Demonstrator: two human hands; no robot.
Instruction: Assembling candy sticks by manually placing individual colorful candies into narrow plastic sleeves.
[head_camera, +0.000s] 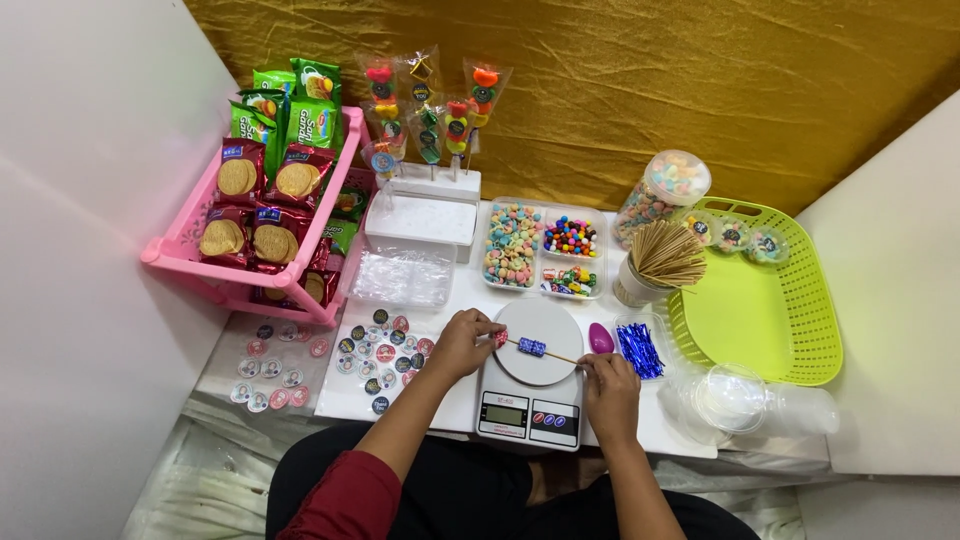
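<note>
A thin wooden skewer (558, 355) lies level over the round white plate of a kitchen scale (535, 385). A blue candy (532, 347) is threaded on it near the middle. My left hand (462, 342) pinches a red candy (501, 338) at the skewer's left tip. My right hand (610, 388) grips the skewer's right end beside the scale.
A divided tray of mixed candies (545, 250), a jar of candies (660, 195), a cup of skewers (660, 262), a lime basket (760, 300), blue twist ties (637, 350), sticker sheets (385, 350), a pink snack rack (260, 220), finished candy skewers on a white stand (430, 190), plastic cups (735, 395).
</note>
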